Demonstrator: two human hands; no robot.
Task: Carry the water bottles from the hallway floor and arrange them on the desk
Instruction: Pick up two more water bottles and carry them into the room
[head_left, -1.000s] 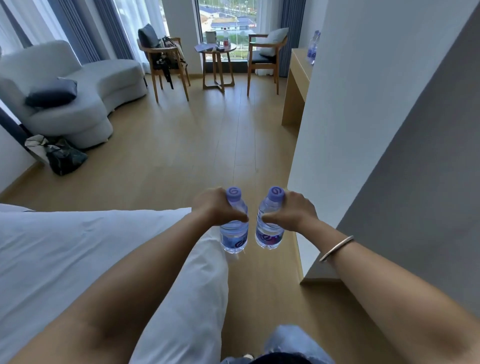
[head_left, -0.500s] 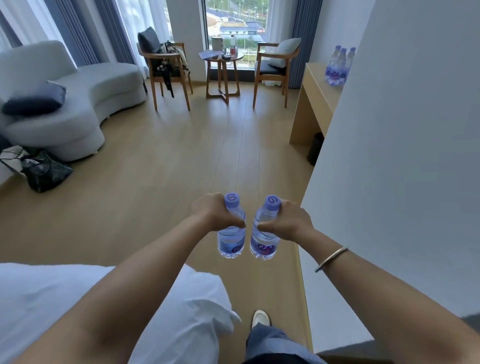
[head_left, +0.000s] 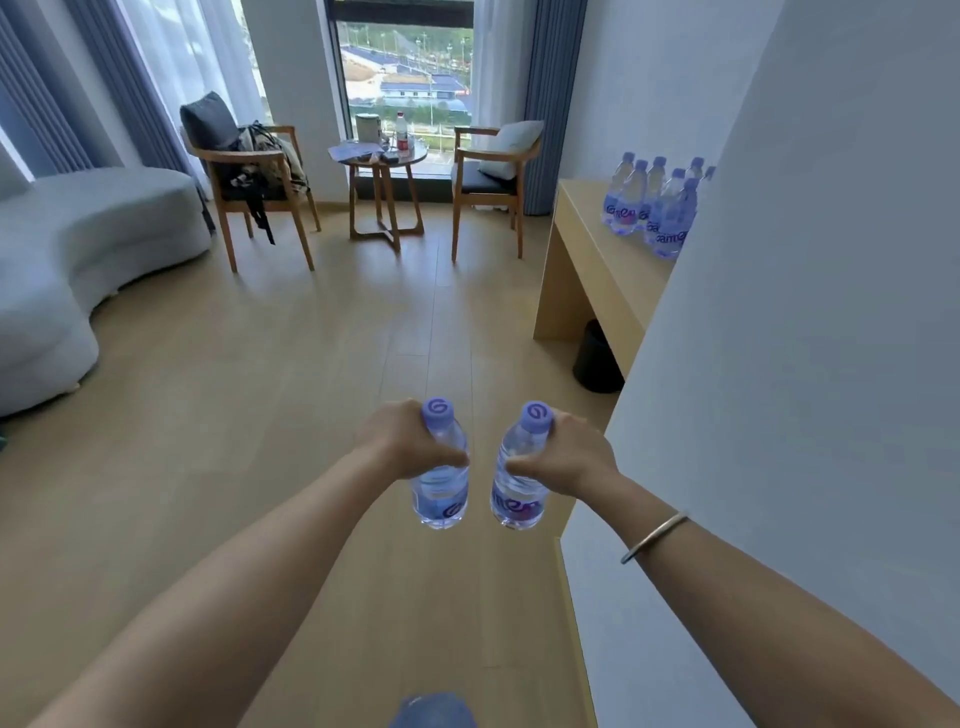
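My left hand (head_left: 402, 444) grips the left water bottle (head_left: 441, 496), clear with a purple cap and label, upright above the wooden floor. My right hand (head_left: 563, 457) grips the right water bottle (head_left: 519, 499) of the same kind, close beside the first. Both are held out in front of me at mid frame. The light wooden desk (head_left: 597, 249) stands ahead on the right against the wall. Several more bottles (head_left: 649, 208) stand grouped on its top, partly hidden by the white wall corner.
A white wall (head_left: 779, 364) juts out close on my right. A black bin (head_left: 597, 358) sits under the desk. Two wooden chairs (head_left: 483, 192) flank a small round table (head_left: 382, 156) at the window. A pale sofa (head_left: 67, 260) curves along the left.
I have walked forward past the white bed, which has left the view. The desk and its bottles are nearer and more exposed. Both hands keep their bottles.
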